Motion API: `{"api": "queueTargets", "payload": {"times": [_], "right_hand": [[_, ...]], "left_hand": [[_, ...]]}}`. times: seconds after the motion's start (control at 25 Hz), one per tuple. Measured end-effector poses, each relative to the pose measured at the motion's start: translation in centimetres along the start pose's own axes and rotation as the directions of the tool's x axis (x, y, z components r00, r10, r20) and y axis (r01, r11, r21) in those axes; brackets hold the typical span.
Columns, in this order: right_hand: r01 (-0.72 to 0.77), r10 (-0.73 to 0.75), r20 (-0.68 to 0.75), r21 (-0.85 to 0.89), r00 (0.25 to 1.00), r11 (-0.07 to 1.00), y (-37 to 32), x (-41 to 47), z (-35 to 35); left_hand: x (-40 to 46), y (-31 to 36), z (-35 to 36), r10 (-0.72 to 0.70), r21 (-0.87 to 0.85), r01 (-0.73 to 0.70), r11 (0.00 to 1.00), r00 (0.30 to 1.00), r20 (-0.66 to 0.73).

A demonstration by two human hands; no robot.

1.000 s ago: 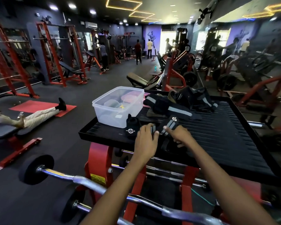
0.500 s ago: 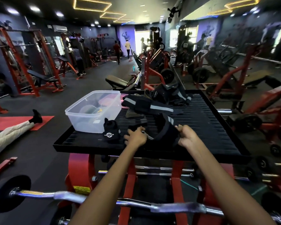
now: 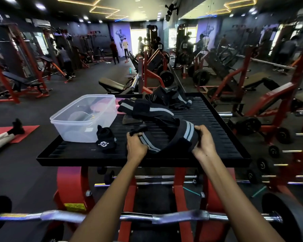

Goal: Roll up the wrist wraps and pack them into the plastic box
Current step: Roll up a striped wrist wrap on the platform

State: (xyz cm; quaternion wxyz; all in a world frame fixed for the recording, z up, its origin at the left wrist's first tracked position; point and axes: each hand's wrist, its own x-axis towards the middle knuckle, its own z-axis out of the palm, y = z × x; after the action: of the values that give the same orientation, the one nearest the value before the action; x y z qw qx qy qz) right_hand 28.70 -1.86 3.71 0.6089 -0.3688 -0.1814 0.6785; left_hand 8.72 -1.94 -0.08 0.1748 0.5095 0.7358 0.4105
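A black wrist wrap [image 3: 175, 137] with grey stripes hangs in a curve between my hands above the front of the black ribbed platform [image 3: 208, 123]. My left hand [image 3: 136, 147] grips its left end. My right hand [image 3: 204, 142] grips its right part, thumb over the stripes. The clear plastic box [image 3: 84, 117] stands open at the platform's left. A small black rolled piece with a white logo [image 3: 105, 139] sits right in front of the box. More black and grey wraps [image 3: 145, 109] lie in a heap behind, with another dark pile [image 3: 170, 97] at the far edge.
A chrome curl bar [image 3: 164, 218] with a black plate [image 3: 285, 217] crosses below my forearms. Red machine frames flank the platform. A person lies on a red mat [image 3: 24, 131] at left. Other people stand far back in the gym.
My hands have lifted the wrap off the platform and drawn apart, stretching it between them. A second ago both hands were close together on it. The view has shifted.
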Motion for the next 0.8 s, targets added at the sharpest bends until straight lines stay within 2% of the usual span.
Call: {"api": "queueTargets", "payload": {"times": [0.12,0.24,0.28,0.36,0.48,0.52,0.56,0.64,0.68,0.72,0.8], "right_hand": [[0.071,-0.064,-0.080,0.091,0.995,0.993,0.6,-1.3,-0.9],[0.236,-0.225,-0.083,0.165,0.971,0.958,0.2,-2.2,-1.9],[0.231,-0.227,-0.048,0.121,0.973,0.965,0.1,-2.3,-2.0],[0.190,-0.191,-0.006,-0.079,0.982,0.979,-0.2,-2.0,-2.3],[0.317,-0.373,-0.151,-0.298,0.916,0.900,-1.3,-1.4,-3.1],[0.323,-0.397,-0.130,-0.385,0.909,0.865,-1.7,-1.4,-3.3],[0.305,-0.359,-0.049,-0.430,0.932,0.850,-2.0,-2.0,-3.2],[0.238,-0.149,0.203,-0.546,0.968,0.803,-1.8,-3.4,-3.0],[0.261,-0.061,0.320,-0.633,0.945,0.729,-1.4,-4.2,-2.9],[0.339,0.021,0.442,-0.717,0.897,0.608,-1.1,-5.1,-2.8],[0.468,0.263,0.591,-0.785,0.762,0.406,0.0,-6.3,-2.4]], "left_hand": [[-0.1,0.3,-0.6,-0.045,-0.035,0.045,0.998,0.999,-0.001],[-0.5,0.5,-0.6,-0.006,-0.027,0.006,1.000,1.000,0.006],[-0.6,0.6,-0.6,0.000,-0.022,0.000,1.000,1.000,0.002],[-0.7,0.6,-0.6,0.008,-0.009,-0.008,1.000,1.000,-0.012],[-0.7,0.4,-0.6,0.025,0.009,-0.024,1.000,0.999,-0.027],[-0.7,0.4,-0.5,0.031,0.008,-0.031,0.999,0.999,-0.036],[-0.7,0.4,-0.6,0.035,0.001,-0.035,0.999,0.998,-0.045],[-0.6,0.3,-0.7,0.024,-0.033,-0.026,0.999,0.998,-0.051],[-0.4,0.3,-0.8,-0.002,-0.064,-0.001,0.998,0.999,-0.050],[-0.1,0.1,-1.0,-0.026,-0.101,0.020,0.995,0.998,-0.053],[0.4,-0.3,-1.2,-0.075,-0.202,0.065,0.977,0.996,-0.043]]}}
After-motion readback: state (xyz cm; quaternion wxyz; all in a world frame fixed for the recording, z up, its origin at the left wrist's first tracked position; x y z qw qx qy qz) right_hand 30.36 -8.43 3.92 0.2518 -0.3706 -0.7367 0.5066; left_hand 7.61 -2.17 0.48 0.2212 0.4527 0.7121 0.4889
